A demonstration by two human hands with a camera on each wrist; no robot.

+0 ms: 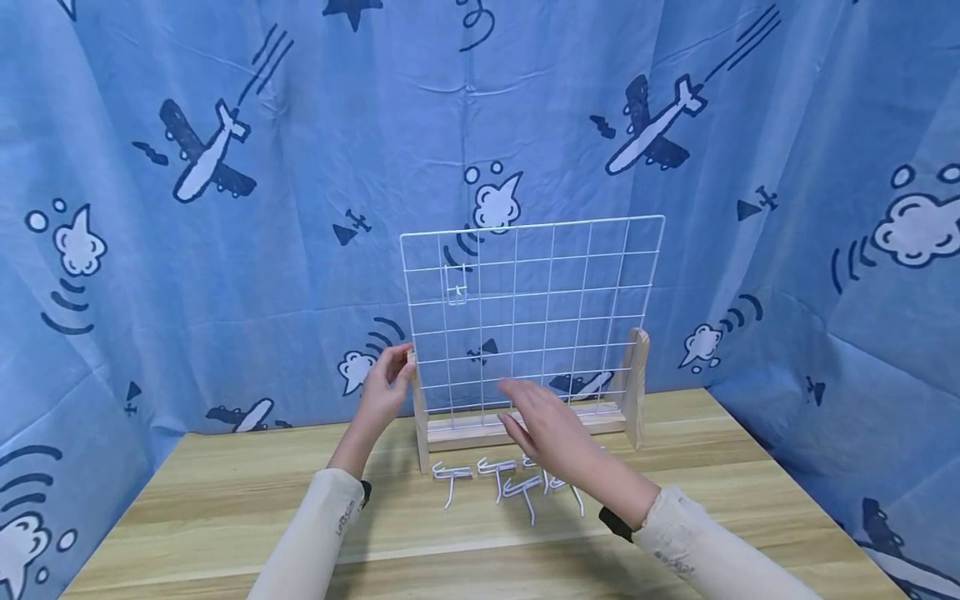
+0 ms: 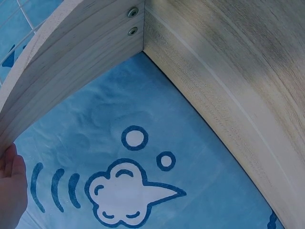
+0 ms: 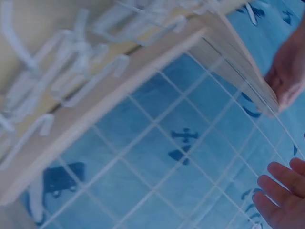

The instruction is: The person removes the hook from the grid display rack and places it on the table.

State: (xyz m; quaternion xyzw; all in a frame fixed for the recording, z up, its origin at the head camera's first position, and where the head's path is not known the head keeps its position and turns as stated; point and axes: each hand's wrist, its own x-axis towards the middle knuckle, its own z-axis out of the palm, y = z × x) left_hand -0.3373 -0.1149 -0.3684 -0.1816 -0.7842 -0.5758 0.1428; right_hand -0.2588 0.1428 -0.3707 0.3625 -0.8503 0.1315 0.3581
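Observation:
A white wire grid panel [image 1: 532, 317] stands upright in a wooden stand [image 1: 636, 392]. At the stand's left side post [image 2: 71, 57], my left hand [image 1: 386, 383] grips the upper end between thumb and fingers. My right hand [image 1: 551, 425] is in front of the lower grid, fingers extended and holding nothing; its fingertips [image 3: 267, 200] show in the right wrist view. One white hook [image 1: 456, 292] hangs on the grid's upper left. Several more white metal hooks [image 1: 519, 487] lie on the table before the stand, some partly hidden behind my right hand.
The wood-grain table [image 1: 247, 500] runs back to a blue curtain [image 1: 315, 250] printed with planes and clouds, which also encloses both sides. The stand's wooden base bar [image 1: 480, 433] lies just behind the loose hooks.

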